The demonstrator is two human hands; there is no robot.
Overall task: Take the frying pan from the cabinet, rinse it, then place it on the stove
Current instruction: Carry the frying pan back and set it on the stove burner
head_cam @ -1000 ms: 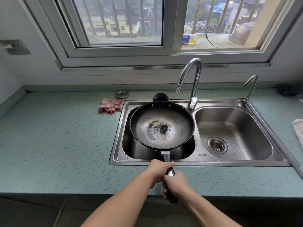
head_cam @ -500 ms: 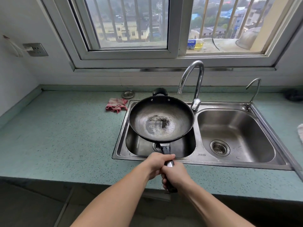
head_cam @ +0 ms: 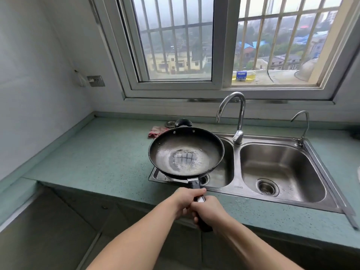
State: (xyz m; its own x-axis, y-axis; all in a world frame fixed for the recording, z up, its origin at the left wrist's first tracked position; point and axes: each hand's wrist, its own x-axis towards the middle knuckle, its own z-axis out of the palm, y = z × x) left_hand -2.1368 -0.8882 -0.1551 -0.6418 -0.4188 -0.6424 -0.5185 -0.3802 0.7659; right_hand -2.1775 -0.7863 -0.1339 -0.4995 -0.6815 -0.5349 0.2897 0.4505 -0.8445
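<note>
Leftward since a second ago, the frying pan (head_cam: pixel 186 152) I steer now hangs over the sink's (head_cam: pixel 272 138) left rim, left hand (head_cam: pixel 185 199) and right hand (head_cam: pixel 209 213) both wrapped round its handle (head_cam: pixel 194 184); I'd carry it level and slowly toward the stove.

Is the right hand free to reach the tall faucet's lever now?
Probably not: the right hand and left hand both grip the handle of the frying pan. Nothing blocks the way to the faucet lever once it lets go.
</note>
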